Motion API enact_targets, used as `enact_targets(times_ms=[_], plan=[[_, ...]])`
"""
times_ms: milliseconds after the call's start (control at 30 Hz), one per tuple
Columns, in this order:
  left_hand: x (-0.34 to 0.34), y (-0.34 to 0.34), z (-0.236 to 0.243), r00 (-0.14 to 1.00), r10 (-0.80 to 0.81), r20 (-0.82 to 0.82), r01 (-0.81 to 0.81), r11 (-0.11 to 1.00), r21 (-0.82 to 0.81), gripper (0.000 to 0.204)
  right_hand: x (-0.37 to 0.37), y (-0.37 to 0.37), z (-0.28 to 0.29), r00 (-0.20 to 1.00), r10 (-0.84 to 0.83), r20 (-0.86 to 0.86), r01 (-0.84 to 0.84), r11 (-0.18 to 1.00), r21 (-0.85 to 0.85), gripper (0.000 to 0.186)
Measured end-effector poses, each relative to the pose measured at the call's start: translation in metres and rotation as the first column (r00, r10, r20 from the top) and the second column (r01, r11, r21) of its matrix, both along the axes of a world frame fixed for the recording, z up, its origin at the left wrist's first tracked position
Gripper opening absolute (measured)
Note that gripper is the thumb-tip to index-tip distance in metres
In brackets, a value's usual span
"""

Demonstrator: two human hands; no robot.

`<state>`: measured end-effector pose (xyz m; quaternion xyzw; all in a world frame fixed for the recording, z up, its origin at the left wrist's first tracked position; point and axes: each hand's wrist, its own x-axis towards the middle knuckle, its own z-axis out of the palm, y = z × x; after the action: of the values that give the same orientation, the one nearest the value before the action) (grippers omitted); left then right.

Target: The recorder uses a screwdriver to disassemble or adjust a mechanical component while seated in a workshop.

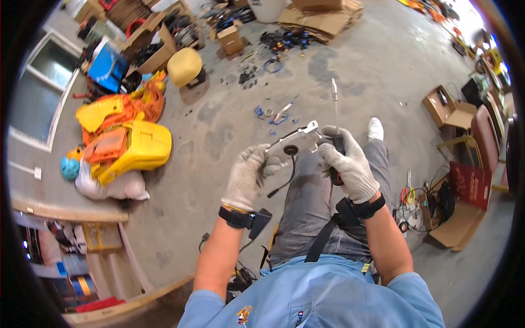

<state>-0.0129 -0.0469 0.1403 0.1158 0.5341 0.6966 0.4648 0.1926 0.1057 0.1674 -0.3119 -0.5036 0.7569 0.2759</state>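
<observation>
Clenched, both gloved grips: left hand (pixel 249 176) wrapped around the near-left end of a small white metal part (pixel 295 140) with a dangling black cable (pixel 284 183), right hand (pixel 345 164) closed on a screwdriver (pixel 335 117), shaft pointing far. Held over the lap, above the concrete floor (pixel 229 126). Could slip off the part and jab the left glove if pressed at an angle.
</observation>
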Motion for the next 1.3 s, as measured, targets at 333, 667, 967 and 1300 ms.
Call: enact_targets(times_ms=[333, 667, 967, 1300], plan=[[0.057, -0.001, 0.006, 0.884, -0.36, 0.299, 0.351, 0.933, 0.084, 0.029, 0.027, -0.007, 0.006, 0.982, -0.18, -0.062, 0.179, 0.984, -0.013, 0.036], [0.059, -0.007, 0.014, 0.788, -0.581, 0.203, 0.545, 0.812, 0.209, 0.061, 0.036, -0.021, 0.02, 0.979, -0.03, -0.201, -0.019, 0.971, -0.238, 0.03], [0.056, -0.045, 0.013, 0.794, -0.551, 0.256, 0.444, 0.814, 0.374, 0.056, -0.002, -0.035, 0.023, 0.934, 0.331, -0.135, -0.344, 0.935, -0.091, 0.033], [0.066, -0.072, 0.041, 0.979, -0.202, 0.039, 0.191, 0.961, 0.202, 0.05, -0.021, -0.059, 0.052, 0.972, 0.233, 0.009, -0.234, 0.971, 0.049, 0.031]])
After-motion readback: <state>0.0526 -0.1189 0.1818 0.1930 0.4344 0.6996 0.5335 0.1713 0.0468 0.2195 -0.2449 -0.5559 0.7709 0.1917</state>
